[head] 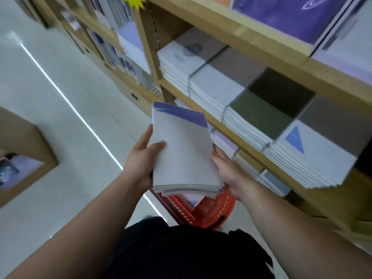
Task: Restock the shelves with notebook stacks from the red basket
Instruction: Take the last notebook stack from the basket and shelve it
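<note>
Hands [138,160] [229,174] around notebook stack [181,152] beside wooden shelves [221,30], white floor [60,121]

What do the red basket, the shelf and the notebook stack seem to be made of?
The red basket looks like plastic: a moulded lattice wall. The shelf seems wood or wood-look board, matte tan. The notebook stack is paper, matte cover, thin layered edges.

Glossy pale tile floor [40,117] w/ bright light streak [66,100] running diag.; wooden display unit [26,141] lower left; yellow starburst tag [133,2] top centre.
</note>
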